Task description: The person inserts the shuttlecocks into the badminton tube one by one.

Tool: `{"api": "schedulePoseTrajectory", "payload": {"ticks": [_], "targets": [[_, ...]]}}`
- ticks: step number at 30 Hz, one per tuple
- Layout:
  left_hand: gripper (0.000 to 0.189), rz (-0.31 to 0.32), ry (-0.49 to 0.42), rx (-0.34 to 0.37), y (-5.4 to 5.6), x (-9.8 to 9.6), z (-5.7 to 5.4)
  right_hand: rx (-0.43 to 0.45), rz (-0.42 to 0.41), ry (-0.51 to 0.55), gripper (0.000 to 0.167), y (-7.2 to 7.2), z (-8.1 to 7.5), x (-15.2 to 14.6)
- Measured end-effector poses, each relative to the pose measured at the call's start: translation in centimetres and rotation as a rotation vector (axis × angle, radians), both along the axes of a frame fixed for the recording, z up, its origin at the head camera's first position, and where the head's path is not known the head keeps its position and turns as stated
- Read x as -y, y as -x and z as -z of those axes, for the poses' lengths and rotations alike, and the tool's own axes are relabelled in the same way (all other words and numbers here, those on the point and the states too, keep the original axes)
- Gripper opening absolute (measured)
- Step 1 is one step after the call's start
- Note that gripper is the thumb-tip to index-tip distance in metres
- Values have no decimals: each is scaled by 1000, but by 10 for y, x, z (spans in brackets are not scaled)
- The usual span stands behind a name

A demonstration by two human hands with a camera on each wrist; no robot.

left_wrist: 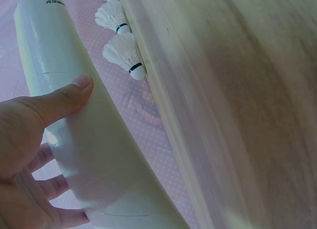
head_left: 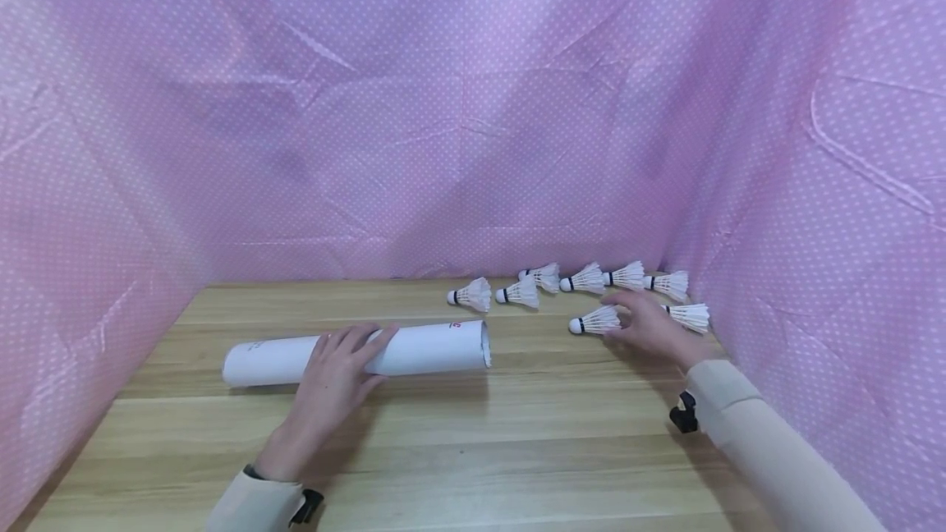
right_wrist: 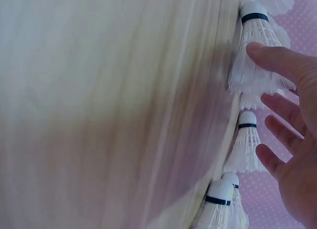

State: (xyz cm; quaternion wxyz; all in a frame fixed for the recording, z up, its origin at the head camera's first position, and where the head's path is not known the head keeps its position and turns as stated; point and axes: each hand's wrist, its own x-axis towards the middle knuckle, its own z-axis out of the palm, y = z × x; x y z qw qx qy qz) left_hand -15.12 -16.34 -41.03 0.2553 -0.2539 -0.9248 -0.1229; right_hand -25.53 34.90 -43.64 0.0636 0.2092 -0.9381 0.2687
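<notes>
A white cylindrical shuttlecock tube (head_left: pixel 436 349) lies on its side on the table, its open end to the right. My left hand (head_left: pixel 336 376) grips it around the middle; in the left wrist view the thumb (left_wrist: pixel 74 93) lies across the tube and the other fingers go round the far side. On the right, my right hand (head_left: pixel 650 327) pinches a feather shuttlecock (head_left: pixel 597 321) by its skirt, cork pointing left. The right wrist view has the thumb on the feathers of that shuttlecock (right_wrist: pixel 255 33); the index finger is mostly hidden behind it.
Another shuttlecock (head_left: pixel 691 317) lies just beyond the right wrist. Several more stand along the back edge, including one shuttlecock (head_left: pixel 470 295) nearest the tube and one (head_left: pixel 668 284) at the right. Pink dotted cloth (head_left: pixel 458 146) encloses the wooden table (head_left: pixel 480 450) on three sides.
</notes>
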Motion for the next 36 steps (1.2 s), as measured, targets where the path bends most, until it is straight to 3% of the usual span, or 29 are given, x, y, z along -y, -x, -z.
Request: {"api": "schedulePoseTrajectory", "payload": {"ticks": [8, 17, 24, 36], "targets": [[84, 4, -4, -7, 0, 0, 1, 87, 42, 62, 66, -5, 3, 13], [85, -17, -14, 21, -1, 0, 1, 202, 75, 253, 74, -19, 3, 34], [85, -24, -13, 41, 0, 0, 1, 209, 42, 393, 70, -27, 2, 50], [85, -35, -20, 42, 2, -2, 1, 156, -69, 543, 60, -48, -11, 81]]}}
